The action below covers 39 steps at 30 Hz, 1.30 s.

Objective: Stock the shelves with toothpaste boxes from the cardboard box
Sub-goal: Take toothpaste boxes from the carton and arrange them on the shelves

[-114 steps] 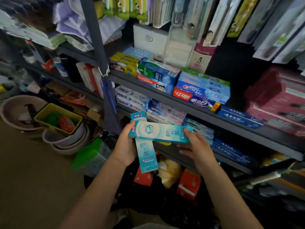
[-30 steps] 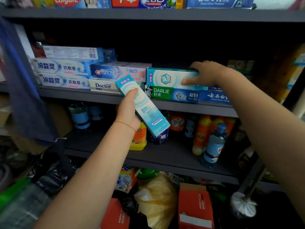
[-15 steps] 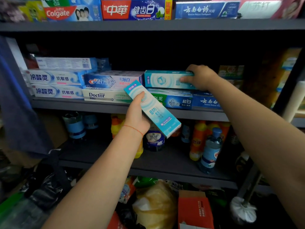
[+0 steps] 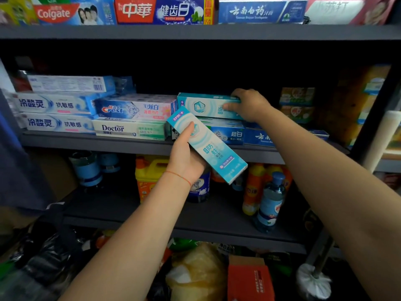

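My left hand (image 4: 184, 157) grips a light teal toothpaste box (image 4: 213, 149), held tilted in front of the middle shelf (image 4: 97, 144). My right hand (image 4: 249, 105) grips the right end of a matching teal box (image 4: 204, 106) that lies flat on top of the Darlie box (image 4: 227, 132) on that shelf. To the left stand stacked Crest (image 4: 134, 108) and Doctor (image 4: 130, 129) boxes and a pile of white-blue boxes (image 4: 54, 114). The cardboard box is not in view.
The upper shelf (image 4: 195, 32) carries Colgate and other toothpaste boxes. The lower shelf (image 4: 195, 213) holds detergent bottles and a blue bottle (image 4: 270, 203). On the floor lie bags, a red carton (image 4: 249, 279) and a brush (image 4: 312, 281). A dark upright post (image 4: 373, 118) stands at right.
The view has drawn a little closer to the middle shelf. My right hand has kept hold of the teal box on the stack, shifting it slightly; my left hand holds the second box steady.
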Tool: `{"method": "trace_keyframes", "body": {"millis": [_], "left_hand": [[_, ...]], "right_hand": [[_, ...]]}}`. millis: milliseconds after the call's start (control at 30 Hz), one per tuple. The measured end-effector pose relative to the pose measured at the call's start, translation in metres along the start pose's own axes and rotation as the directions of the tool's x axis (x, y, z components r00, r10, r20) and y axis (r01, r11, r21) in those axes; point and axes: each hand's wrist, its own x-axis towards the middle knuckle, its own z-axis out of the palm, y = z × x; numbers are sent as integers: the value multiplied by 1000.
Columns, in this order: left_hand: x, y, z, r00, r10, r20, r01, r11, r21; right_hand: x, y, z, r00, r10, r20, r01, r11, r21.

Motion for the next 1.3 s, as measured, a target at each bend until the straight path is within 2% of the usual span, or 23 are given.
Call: {"method": "trace_keyframes", "body": {"millis": [233, 400, 500, 567, 600, 667, 700, 733, 767, 867, 967, 1033, 1067, 1100, 1133, 1167, 1200, 1233, 1267, 1300], "left_hand": [[5, -3, -2, 1000, -1, 20, 2, 1000, -14], [3, -4, 0, 1000, 3, 22, -3, 1000, -15], [0, -2, 4, 999, 37, 35, -37, 999, 1], [2, 2, 6, 996, 80, 47, -80, 997, 4], [3, 4, 8, 993, 100, 55, -100, 995, -8], [8, 8, 11, 988, 138, 66, -135, 990, -45], [10, 10, 13, 986, 154, 71, -149, 987, -67], [12, 12, 15, 983, 166, 77, -159, 983, -88], [13, 13, 17, 980, 178, 88, -168, 980, -106], [16, 15, 21, 968, 215, 126, -202, 973, -109], [18, 18, 26, 961, 214, 173, -201, 976, -88], [19, 19, 26, 965, 188, 183, -186, 982, -29], [17, 20, 26, 970, 183, 159, -198, 977, 85], [16, 20, 24, 969, 206, 137, -239, 923, 302], [14, 20, 19, 954, 270, 132, -295, 755, 585], [13, 18, 12, 915, 368, 164, -332, 461, 823], [13, 16, 3, 861, 444, 249, -336, 127, 933], [12, 12, -8, 823, 450, 347, -315, -149, 937], [10, 6, -18, 808, 414, 420, -293, -336, 895], [9, 0, -28, 792, 382, 476, -287, -454, 843]], "right_hand": [[-4, 2, -5, 999, -47, 12, 47, 999, 13], [-15, 0, -6, 1000, -7, 26, 8, 999, -37], [-27, 1, -23, 998, 12, -67, -18, 996, -85], [-40, -5, -35, 985, -37, -168, 26, 997, -68], [-48, -10, -41, 990, -57, -132, 58, 998, 2], [-68, -20, -49, 980, -93, 178, 66, 986, 154], [-78, -23, -52, 939, -116, 324, 70, 986, 149], [-85, -23, -53, 910, -134, 393, 92, 988, 126], [-87, -21, -53, 907, -141, 397, 96, 987, 132], [-85, -10, -52, 938, -132, 322, 21, 944, 329], [-81, -5, -49, 917, -151, 370, -59, 864, 499], [-76, -3, -46, 941, -142, 308, -53, 835, 547], [-73, -2, -46, 964, -117, 238, -30, 842, 538], [-69, 1, -47, 982, -93, 162, -3, 860, 510], [-64, 5, -47, 993, -75, 90, 23, 879, 477], [-59, 8, -49, 998, -58, 27, 40, 897, 440], [-54, 11, -51, 999, -44, -27, 51, 914, 403], [-51, 13, -52, 998, -36, -61, 56, 930, 364], [-47, 14, -52, 997, -38, -71, 59, 944, 325], [-43, 15, -51, 997, -51, -65, 67, 961, 268]]}}
